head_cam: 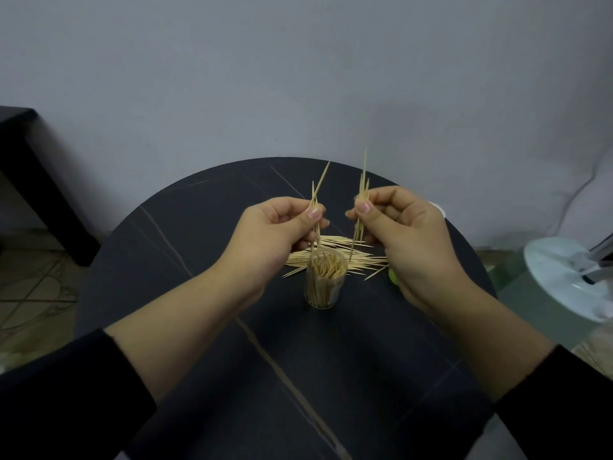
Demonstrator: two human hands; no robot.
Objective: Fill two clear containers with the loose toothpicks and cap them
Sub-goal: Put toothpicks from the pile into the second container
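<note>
On your round dark table (199, 293), one clear container (326, 287) is standing uncapped in front of one loose pile (335, 252) of toothpicks. Your left hand (278, 234) is pinching one bunch (317, 194) just over it; your right hand (408, 234) is pinching a second bunch (364, 189) beside.

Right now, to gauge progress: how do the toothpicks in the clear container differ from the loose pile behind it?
The pale wooden toothpicks in the clear round container stand upright, packed tightly; the loose pile of toothpicks lies flat on the dark round table. The contained ones are bunched; the pile fans wide. Both are thin pointed sticks.
</note>
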